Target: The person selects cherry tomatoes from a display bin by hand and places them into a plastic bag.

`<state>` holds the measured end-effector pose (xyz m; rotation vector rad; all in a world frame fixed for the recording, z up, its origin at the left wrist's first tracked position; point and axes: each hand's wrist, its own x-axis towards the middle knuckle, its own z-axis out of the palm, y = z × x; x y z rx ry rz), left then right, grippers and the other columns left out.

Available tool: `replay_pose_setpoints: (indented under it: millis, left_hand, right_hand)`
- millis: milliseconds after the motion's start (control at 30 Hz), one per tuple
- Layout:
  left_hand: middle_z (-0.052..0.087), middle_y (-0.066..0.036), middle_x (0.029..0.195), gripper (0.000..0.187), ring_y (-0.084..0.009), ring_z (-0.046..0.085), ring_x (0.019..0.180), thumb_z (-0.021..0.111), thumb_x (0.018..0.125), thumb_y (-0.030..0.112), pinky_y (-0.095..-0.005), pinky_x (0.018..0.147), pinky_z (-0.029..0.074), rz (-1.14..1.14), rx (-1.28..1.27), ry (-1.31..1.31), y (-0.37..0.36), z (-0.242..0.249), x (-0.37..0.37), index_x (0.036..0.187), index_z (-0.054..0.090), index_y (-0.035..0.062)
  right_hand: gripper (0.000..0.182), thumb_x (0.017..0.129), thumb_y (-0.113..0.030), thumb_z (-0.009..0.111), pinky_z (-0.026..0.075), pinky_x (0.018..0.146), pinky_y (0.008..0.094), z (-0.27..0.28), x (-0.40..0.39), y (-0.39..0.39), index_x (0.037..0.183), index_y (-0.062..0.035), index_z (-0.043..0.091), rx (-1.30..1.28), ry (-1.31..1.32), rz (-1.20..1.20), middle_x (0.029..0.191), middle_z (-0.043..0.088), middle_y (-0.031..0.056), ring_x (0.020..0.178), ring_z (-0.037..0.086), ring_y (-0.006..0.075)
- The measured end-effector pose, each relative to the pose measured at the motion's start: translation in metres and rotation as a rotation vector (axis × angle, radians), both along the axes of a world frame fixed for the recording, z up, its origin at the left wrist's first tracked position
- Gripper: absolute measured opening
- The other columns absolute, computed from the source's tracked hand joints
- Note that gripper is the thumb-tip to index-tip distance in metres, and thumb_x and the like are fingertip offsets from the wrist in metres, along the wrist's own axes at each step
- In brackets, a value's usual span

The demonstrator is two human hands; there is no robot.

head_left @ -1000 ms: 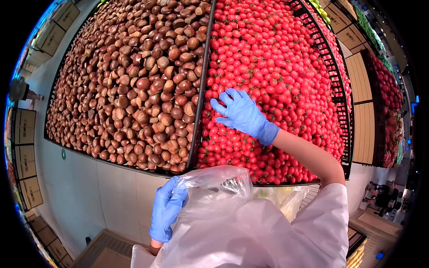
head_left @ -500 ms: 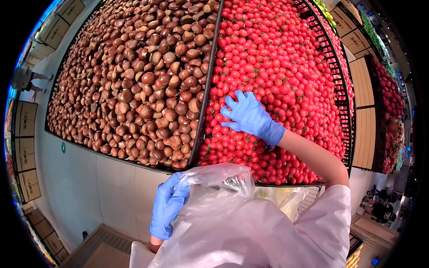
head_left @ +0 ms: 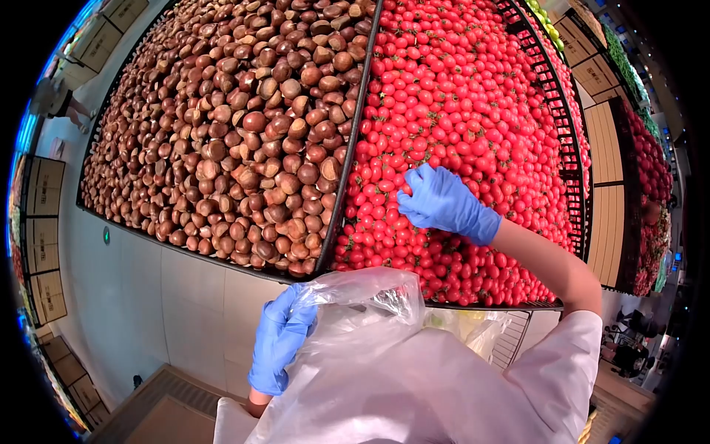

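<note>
My left hand (head_left: 281,339), in a blue glove, is closed on the edge of a clear plastic bag (head_left: 362,288). The bag's mouth gapes near the front rim of the bin, and its body hangs before my white clothing. Over a heap of red cherry tomatoes (head_left: 473,133), my gloved right hand (head_left: 447,203) has its fingers curled in against the fruit. Whatever lies within those fingers is hidden by the back of the hand.
Chestnuts (head_left: 222,140) fill the left bin, split from the tomatoes by a black divider (head_left: 352,140). A black slatted rail (head_left: 566,140) borders the right side. Cartons (head_left: 46,244) line the far left, where a person's legs (head_left: 74,111) show.
My right hand has shifted right and slightly down, and its spread fingers have curled closed. The left hand keeps its hold on the bag. The view has moved slightly.
</note>
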<state>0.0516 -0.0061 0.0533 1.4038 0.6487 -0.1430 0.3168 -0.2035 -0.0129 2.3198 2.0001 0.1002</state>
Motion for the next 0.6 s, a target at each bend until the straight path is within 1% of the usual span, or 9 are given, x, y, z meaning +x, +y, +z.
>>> replay_pose_setpoints:
  millis: [33, 200, 267, 300, 333, 400, 467, 533, 600]
  left_hand:
    - [0.047, 0.004, 0.062, 0.024, -0.0042, 0.040, 0.056, 0.051, 0.093, 0.020, -0.0214, 0.051, 0.034, 0.007, -0.001, 0.016, 0.000, 0.001, 0.001, 0.103, 0.060, 0.0004]
    - [0.047, 0.004, 0.062, 0.022, -0.0038, 0.039, 0.056, 0.051, 0.093, 0.020, -0.0209, 0.051, 0.034, -0.042, -0.014, 0.043, 0.000, -0.001, 0.008, 0.100, 0.060, 0.0011]
    - [0.046, 0.004, 0.065, 0.020, -0.0044, 0.038, 0.058, 0.053, 0.092, 0.018, -0.0202, 0.053, 0.030, -0.040, -0.042, 0.066, -0.001, 0.002, 0.011, 0.100, 0.060, 0.0018]
    - [0.046, 0.004, 0.065, 0.020, -0.0044, 0.038, 0.058, 0.053, 0.092, 0.018, -0.0202, 0.053, 0.030, -0.039, -0.040, 0.066, 0.000, 0.002, 0.010, 0.100, 0.060, 0.0018]
    - [0.046, 0.004, 0.065, 0.020, -0.0044, 0.038, 0.058, 0.053, 0.093, 0.019, -0.0203, 0.052, 0.030, -0.035, -0.037, 0.050, 0.001, 0.001, 0.009, 0.100, 0.060, 0.0019]
    - [0.046, 0.004, 0.065, 0.020, -0.0044, 0.037, 0.057, 0.053, 0.093, 0.019, -0.0204, 0.052, 0.030, -0.027, -0.036, 0.037, 0.002, 0.000, 0.008, 0.100, 0.060, 0.0020]
    - [0.046, 0.004, 0.065, 0.019, -0.0043, 0.037, 0.057, 0.053, 0.093, 0.018, -0.0204, 0.052, 0.029, -0.001, -0.067, 0.053, 0.003, -0.002, 0.008, 0.100, 0.060, 0.0021]
    - [0.046, 0.004, 0.065, 0.019, -0.0042, 0.037, 0.057, 0.052, 0.093, 0.018, -0.0203, 0.052, 0.029, -0.002, -0.076, 0.051, 0.003, -0.004, 0.009, 0.101, 0.060, 0.0019]
    - [0.045, 0.005, 0.065, 0.019, -0.0041, 0.037, 0.057, 0.052, 0.093, 0.018, -0.0202, 0.052, 0.029, -0.003, -0.081, 0.049, 0.002, -0.005, 0.010, 0.101, 0.060, 0.0017]
  right_hand:
    - [0.018, 0.072, -0.027, 0.062, 0.041, 0.048, 0.0337, 0.002, 0.002, -0.002, 0.075, -0.0104, 0.056, 0.154, -0.008, 0.060, 0.077, 0.050, 0.0083, 0.070, 0.049, 0.0235]
    - [0.015, 0.072, -0.023, 0.061, 0.040, 0.042, 0.0297, -0.001, -0.003, -0.001, 0.072, -0.0099, 0.056, 0.164, -0.033, 0.098, 0.076, 0.047, 0.0093, 0.067, 0.049, 0.0219]
    - [0.015, 0.075, -0.023, 0.061, 0.042, 0.041, 0.0302, 0.000, -0.007, 0.002, 0.076, -0.0105, 0.054, -0.123, -0.120, 0.012, 0.081, 0.049, 0.0087, 0.065, 0.051, 0.0220]
    - [0.015, 0.075, -0.023, 0.061, 0.042, 0.039, 0.0315, -0.002, -0.001, -0.003, 0.076, -0.0102, 0.053, -0.005, -0.058, 0.038, 0.081, 0.048, 0.0085, 0.064, 0.052, 0.0221]
    - [0.015, 0.075, -0.023, 0.061, 0.042, 0.039, 0.0315, 0.001, 0.006, -0.007, 0.076, -0.0102, 0.053, -0.003, -0.058, 0.041, 0.081, 0.048, 0.0085, 0.064, 0.052, 0.0221]
    - [0.015, 0.075, -0.022, 0.062, 0.044, 0.043, 0.0329, 0.014, 0.020, -0.019, 0.076, -0.0107, 0.052, 0.130, -0.076, 0.078, 0.081, 0.047, 0.0084, 0.067, 0.054, 0.0227]
    - [0.015, 0.074, -0.020, 0.064, 0.047, 0.048, 0.0328, 0.046, 0.035, -0.026, 0.078, -0.0109, 0.053, 0.020, -0.034, -0.179, 0.084, 0.049, 0.0076, 0.068, 0.055, 0.0232]
    - [0.013, 0.078, -0.023, 0.062, 0.047, 0.049, 0.0341, 0.065, 0.052, -0.038, 0.083, -0.0121, 0.057, 0.045, -0.126, -0.340, 0.081, 0.050, 0.0089, 0.069, 0.058, 0.0231]
    - [0.015, 0.079, -0.026, 0.063, 0.048, 0.052, 0.0337, 0.069, 0.068, -0.050, 0.085, -0.0132, 0.059, 0.295, -0.234, -0.468, 0.085, 0.052, 0.0075, 0.071, 0.059, 0.0228]
